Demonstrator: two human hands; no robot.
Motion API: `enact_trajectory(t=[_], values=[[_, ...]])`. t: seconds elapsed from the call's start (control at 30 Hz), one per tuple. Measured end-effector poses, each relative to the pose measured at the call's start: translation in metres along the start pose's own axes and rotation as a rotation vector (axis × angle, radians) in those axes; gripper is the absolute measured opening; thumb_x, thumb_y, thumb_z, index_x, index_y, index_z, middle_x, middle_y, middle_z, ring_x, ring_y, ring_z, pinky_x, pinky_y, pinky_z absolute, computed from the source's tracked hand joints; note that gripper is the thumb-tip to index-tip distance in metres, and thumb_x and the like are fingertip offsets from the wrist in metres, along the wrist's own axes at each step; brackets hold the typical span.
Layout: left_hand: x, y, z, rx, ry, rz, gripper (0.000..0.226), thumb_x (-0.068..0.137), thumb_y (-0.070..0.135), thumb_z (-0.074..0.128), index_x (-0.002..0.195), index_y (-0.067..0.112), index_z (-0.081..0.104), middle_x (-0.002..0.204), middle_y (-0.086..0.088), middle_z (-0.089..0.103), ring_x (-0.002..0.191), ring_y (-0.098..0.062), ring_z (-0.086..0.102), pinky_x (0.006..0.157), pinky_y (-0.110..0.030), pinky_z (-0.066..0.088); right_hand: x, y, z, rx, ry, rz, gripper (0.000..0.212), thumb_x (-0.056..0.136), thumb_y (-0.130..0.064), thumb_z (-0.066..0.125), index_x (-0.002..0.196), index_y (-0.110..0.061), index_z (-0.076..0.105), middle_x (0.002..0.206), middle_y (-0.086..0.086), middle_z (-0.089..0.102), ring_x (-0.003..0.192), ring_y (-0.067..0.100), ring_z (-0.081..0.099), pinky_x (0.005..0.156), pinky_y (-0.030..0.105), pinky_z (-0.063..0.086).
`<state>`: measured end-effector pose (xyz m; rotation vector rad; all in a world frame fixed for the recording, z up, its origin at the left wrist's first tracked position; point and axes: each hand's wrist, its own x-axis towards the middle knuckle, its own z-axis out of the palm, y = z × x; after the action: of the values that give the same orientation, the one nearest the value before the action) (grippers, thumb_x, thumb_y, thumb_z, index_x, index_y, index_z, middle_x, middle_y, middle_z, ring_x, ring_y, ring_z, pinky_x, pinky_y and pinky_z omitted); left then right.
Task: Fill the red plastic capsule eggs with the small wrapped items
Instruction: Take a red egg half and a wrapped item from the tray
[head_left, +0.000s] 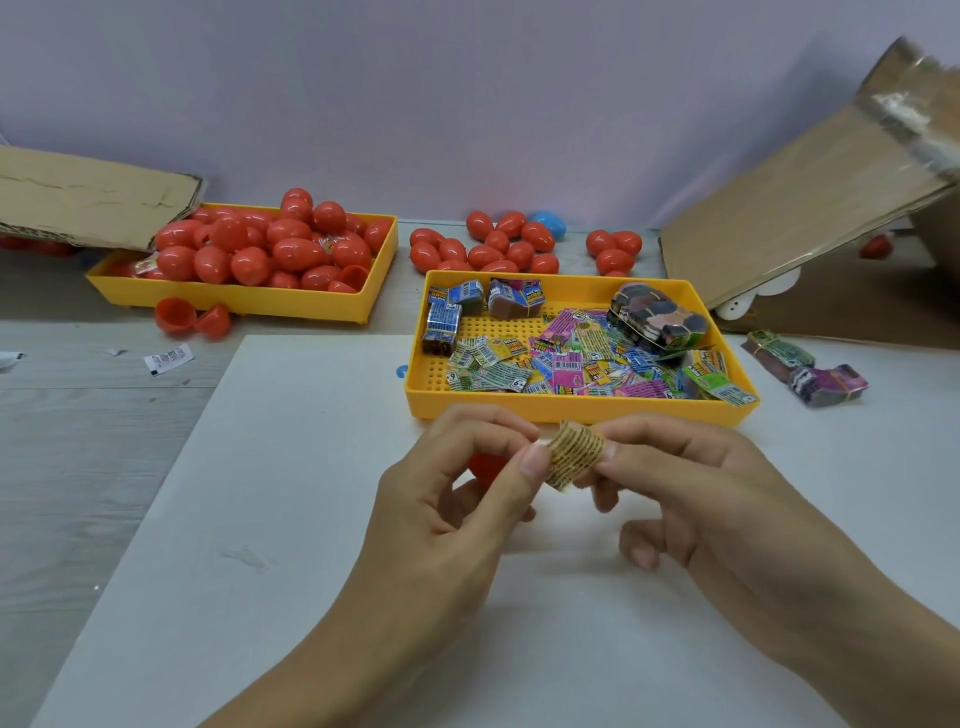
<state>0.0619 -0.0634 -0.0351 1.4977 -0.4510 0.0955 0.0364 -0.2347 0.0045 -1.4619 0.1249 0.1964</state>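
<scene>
- Both hands, left hand (457, 483) and right hand (691, 483), pinch one rolled wrapped item (574, 456).
- Best roll it tight, so it fits the red egg half (485, 464) behind the left hand.

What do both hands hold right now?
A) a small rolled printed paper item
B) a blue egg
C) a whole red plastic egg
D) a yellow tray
A: the left hand and right hand pinch the small rolled printed paper item between their fingers.

Bright, even light; soft shadows; edges bend, slightly blurred.
</scene>
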Motion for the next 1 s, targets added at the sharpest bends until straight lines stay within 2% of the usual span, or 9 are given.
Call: enact_trajectory(t=[0.13, 0.2, 0.3, 0.37, 0.47, 0.53, 0.7, 0.87, 1.0], values=[[-0.0021, 0.0016, -0.0005, 0.042, -0.039, -0.023, 0.021, 0.087, 0.033, 0.063, 0.084, 0.015, 0.072, 0.101, 0.002, 0.063, 0.086, -0.020, 0.064, 0.064, -0.035, 0.057, -0.0003, 0.0063, 0.0044, -0.135, 0.093, -0.247, 0.011, 0.073, -0.017, 0.069, 0.079, -0.020, 0.078, 0.071, 0.004, 0.071, 0.065, 0.010, 0.065, 0.045, 0.024, 0.048], [-0.0032, 0.0030, -0.0015, 0.052, -0.039, -0.041, 0.021, 0.087, 0.036, 0.063, 0.085, 0.017, 0.072, 0.102, 0.002, 0.064, 0.089, -0.022, 0.064, 0.066, -0.039, 0.057, -0.0015, 0.0090, 0.0050, -0.288, 0.149, -0.389, 0.008, 0.077, -0.024, 0.070, 0.082, -0.024, 0.076, 0.071, 0.001, 0.073, 0.064, 0.011, 0.068, 0.047, 0.029, 0.052], [-0.0031, 0.0049, -0.0016, 0.037, -0.005, -0.045, 0.022, 0.083, 0.037, 0.067, 0.083, 0.015, 0.072, 0.101, 0.001, 0.063, 0.085, -0.020, 0.064, 0.069, -0.032, 0.057, -0.0038, 0.0094, 0.0036, -0.611, 0.204, -0.615, 0.008, 0.080, -0.031, 0.068, 0.076, -0.027, 0.073, 0.075, -0.013, 0.070, 0.069, 0.010, 0.068, 0.051, 0.026, 0.052], [-0.0030, 0.0057, -0.0005, 0.031, -0.017, -0.049, 0.020, 0.080, 0.037, 0.070, 0.082, 0.017, 0.072, 0.101, 0.002, 0.063, 0.082, -0.017, 0.064, 0.070, -0.031, 0.056, -0.0054, 0.0076, 0.0042, -0.687, 0.190, -0.708, 0.011, 0.082, -0.030, 0.064, 0.078, -0.023, 0.072, 0.076, -0.016, 0.067, 0.071, 0.007, 0.066, 0.051, 0.023, 0.050], [-0.0033, 0.0063, -0.0001, 0.019, -0.053, -0.054, 0.017, 0.078, 0.035, 0.073, 0.084, 0.019, 0.073, 0.102, 0.002, 0.063, 0.086, -0.016, 0.065, 0.072, -0.028, 0.055, -0.0059, 0.0072, 0.0042, -0.689, 0.168, -0.734, 0.009, 0.082, -0.027, 0.067, 0.079, -0.020, 0.072, 0.075, -0.016, 0.067, 0.072, 0.008, 0.067, 0.050, 0.022, 0.050], [-0.0025, 0.0066, -0.0014, -0.012, -0.048, -0.071, 0.019, 0.077, 0.035, 0.074, 0.086, 0.019, 0.073, 0.102, 0.002, 0.064, 0.086, -0.017, 0.065, 0.072, -0.027, 0.055, -0.0049, 0.0086, 0.0036, -0.674, 0.147, -0.721, 0.003, 0.080, -0.017, 0.073, 0.080, -0.020, 0.073, 0.076, -0.015, 0.068, 0.073, 0.010, 0.067, 0.049, 0.023, 0.050], [-0.0023, 0.0063, -0.0024, -0.015, -0.071, -0.083, 0.014, 0.076, 0.035, 0.075, 0.081, 0.022, 0.074, 0.104, 0.003, 0.064, 0.087, -0.016, 0.066, 0.073, -0.024, 0.053, -0.0037, 0.0086, 0.0013, -0.683, 0.148, -0.712, 0.010, 0.076, -0.010, 0.073, 0.082, -0.019, 0.073, 0.077, -0.015, 0.067, 0.075, 0.011, 0.067, 0.050, 0.025, 0.051], [-0.0028, 0.0057, -0.0022, -0.014, -0.082, -0.090, 0.017, 0.075, 0.036, 0.076, 0.085, 0.023, 0.073, 0.105, 0.005, 0.064, 0.092, -0.020, 0.066, 0.075, -0.036, 0.056, -0.0044, 0.0076, 0.0014, -0.670, 0.100, -0.715, 0.012, 0.076, -0.008, 0.072, 0.085, -0.016, 0.074, 0.078, -0.012, 0.068, 0.075, 0.013, 0.067, 0.052, 0.022, 0.051], [-0.0023, 0.0059, -0.0023, -0.016, -0.083, -0.092, 0.015, 0.074, 0.036, 0.076, 0.081, 0.023, 0.074, 0.104, 0.004, 0.065, 0.086, -0.015, 0.065, 0.072, -0.027, 0.054, -0.0045, 0.0072, 0.0011, -0.656, 0.095, -0.703, 0.012, 0.077, -0.008, 0.072, 0.084, -0.017, 0.073, 0.078, -0.012, 0.067, 0.076, 0.014, 0.067, 0.051, 0.026, 0.051]])
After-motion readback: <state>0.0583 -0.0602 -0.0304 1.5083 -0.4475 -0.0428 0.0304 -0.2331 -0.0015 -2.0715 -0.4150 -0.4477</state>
